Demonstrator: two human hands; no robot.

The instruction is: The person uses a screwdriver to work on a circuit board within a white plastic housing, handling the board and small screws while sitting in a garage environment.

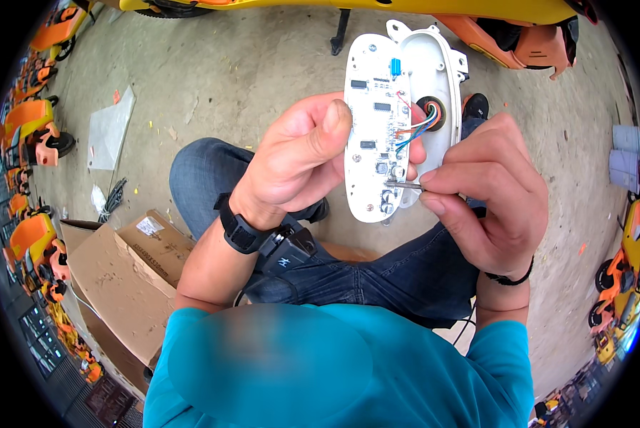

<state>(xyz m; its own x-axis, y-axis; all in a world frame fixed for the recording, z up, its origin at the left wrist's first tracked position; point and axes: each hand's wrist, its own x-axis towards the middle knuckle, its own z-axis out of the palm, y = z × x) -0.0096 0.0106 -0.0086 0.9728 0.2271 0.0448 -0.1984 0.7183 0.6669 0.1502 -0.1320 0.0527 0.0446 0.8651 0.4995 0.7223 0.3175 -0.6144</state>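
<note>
A long oval white circuit board with black chips and a blue component stands upright before me. My left hand grips it by its left edge, thumb in front and fingers behind. Coloured wires run from the board into a round hole in a white plastic housing, which sits behind it and to the right. Between thumb and forefinger, my right hand pinches a thin metal tool. Its tip reaches the lower components of the board; whether it touches them I cannot tell.
An opened cardboard box stands on the concrete floor at the left, near a translucent sheet and a cable bundle. A yellow vehicle body crosses the far edge. Several orange and yellow vehicles line the left side.
</note>
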